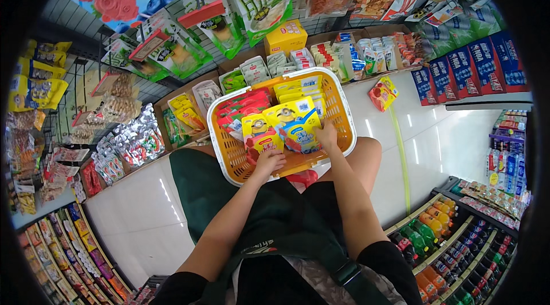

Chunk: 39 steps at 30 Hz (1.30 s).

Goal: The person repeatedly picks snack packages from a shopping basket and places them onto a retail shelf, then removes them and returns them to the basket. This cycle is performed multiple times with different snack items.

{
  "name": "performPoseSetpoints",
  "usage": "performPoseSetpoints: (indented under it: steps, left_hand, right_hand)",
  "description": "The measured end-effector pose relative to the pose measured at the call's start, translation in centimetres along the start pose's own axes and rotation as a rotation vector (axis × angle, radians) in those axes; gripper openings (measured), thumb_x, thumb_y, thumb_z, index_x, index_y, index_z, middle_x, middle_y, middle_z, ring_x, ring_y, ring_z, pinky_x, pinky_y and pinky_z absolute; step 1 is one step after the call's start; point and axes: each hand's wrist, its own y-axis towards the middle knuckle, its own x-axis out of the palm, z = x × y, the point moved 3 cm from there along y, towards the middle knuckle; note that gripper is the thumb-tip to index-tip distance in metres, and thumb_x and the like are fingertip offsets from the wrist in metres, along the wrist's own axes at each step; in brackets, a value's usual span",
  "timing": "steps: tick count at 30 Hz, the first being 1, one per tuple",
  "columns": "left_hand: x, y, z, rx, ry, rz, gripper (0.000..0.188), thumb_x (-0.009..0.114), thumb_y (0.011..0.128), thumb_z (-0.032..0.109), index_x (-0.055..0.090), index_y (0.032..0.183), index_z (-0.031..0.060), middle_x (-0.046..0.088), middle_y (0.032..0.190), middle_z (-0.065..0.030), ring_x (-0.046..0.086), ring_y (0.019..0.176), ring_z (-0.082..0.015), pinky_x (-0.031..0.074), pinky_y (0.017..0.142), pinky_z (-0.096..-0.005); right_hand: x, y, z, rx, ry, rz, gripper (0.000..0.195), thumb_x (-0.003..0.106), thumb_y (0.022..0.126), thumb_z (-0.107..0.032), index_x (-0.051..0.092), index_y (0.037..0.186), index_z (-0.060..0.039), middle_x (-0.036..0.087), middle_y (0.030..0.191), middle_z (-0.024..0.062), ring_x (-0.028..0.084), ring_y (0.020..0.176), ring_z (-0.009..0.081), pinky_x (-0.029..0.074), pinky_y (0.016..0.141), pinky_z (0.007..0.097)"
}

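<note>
An orange plastic shopping basket [339, 120] with a white rim sits in front of my lap, tilted towards me. My left hand [268, 165] grips the lower edge of a yellow and red snack pouch [258, 133] bearing a cartoon figure. With my right hand [327, 135] I hold the right edge of a larger yellow and blue pouch [296, 124]. The two pouches overlap side by side within the basket. Behind them stand several red pouches [245, 105] at the left and a row of yellow pouches [298, 85] at the right.
Hanging snack bags [262, 12] with price tags line the wire rack ahead. Below them, open cartons [253, 68] hold small packets. One yellow and red pouch [383, 93] lies on the tiled floor [374, 124]. Blue boxes [468, 70] stand right; drink bottles [434, 223] fill shelves behind.
</note>
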Motion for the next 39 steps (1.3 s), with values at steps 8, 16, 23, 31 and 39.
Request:
performPoseSetpoints:
  steps: [8, 16, 23, 31, 39]
  left_hand:
    - [-3.4, 0.8, 1.6, 0.03, 0.048, 0.119, 0.032, 0.052, 0.088, 0.007, 0.051, 0.119, -0.0025, 0.059, 0.11, -0.0158, 0.063, 0.097, -0.0263, 0.052, 0.082, -0.0341]
    - [-4.3, -2.8, 4.0, 0.198, -0.125, 0.179, 0.053, 0.059, 0.087, 0.029, 0.038, 0.13, 0.006, 0.046, 0.125, -0.0091, 0.044, 0.118, -0.0206, 0.037, 0.095, -0.0355]
    - [-4.0, -11.1, 14.3, 0.59, -0.313, -0.084, 0.063, 0.056, 0.092, 0.033, 0.024, 0.14, 0.0098, 0.047, 0.13, -0.0079, 0.046, 0.12, -0.019, 0.039, 0.098, -0.0378]
    - [-4.2, -21.6, 25.3, 1.059, -0.485, 0.013, 0.031, 0.058, 0.091, 0.017, 0.052, 0.117, 0.0018, 0.06, 0.113, -0.0071, 0.06, 0.099, -0.0147, 0.051, 0.081, -0.0322]
    - [-5.4, -26.6, 32.3, 1.205, -0.45, 0.139, 0.026, 0.058, 0.092, 0.019, 0.058, 0.111, 0.0012, 0.064, 0.101, -0.0046, 0.062, 0.086, -0.0097, 0.052, 0.07, -0.0265]
  right_hand:
    - [1.3, -7.3, -5.7, -0.506, -0.044, -0.123, 0.013, 0.064, 0.08, -0.008, 0.054, 0.083, 0.0008, 0.06, 0.076, 0.0207, 0.059, 0.074, 0.04, 0.048, 0.064, 0.0408]
    - [-1.4, -12.8, -14.1, -0.454, 0.268, -0.08, 0.015, 0.058, 0.087, -0.011, 0.047, 0.084, -0.0009, 0.056, 0.073, 0.023, 0.057, 0.073, 0.0432, 0.044, 0.059, 0.0429]
    - [-4.7, -11.6, -24.4, -0.56, 0.712, -0.149, 0.014, 0.057, 0.09, -0.009, 0.048, 0.081, -0.0013, 0.06, 0.071, 0.0087, 0.055, 0.061, 0.0092, 0.043, 0.055, 0.0245]
    - [-9.5, -14.8, -39.5, -0.862, 0.976, -0.223, 0.036, 0.058, 0.086, 0.001, 0.039, 0.117, 0.0018, 0.062, 0.101, 0.015, 0.062, 0.089, 0.0142, 0.049, 0.069, 0.023]
    - [-11.6, -15.7, -46.9, -1.01, 0.777, -0.156, 0.055, 0.063, 0.08, 0.003, 0.035, 0.127, -0.001, 0.058, 0.108, 0.0185, 0.06, 0.097, 0.0199, 0.049, 0.076, 0.0282]
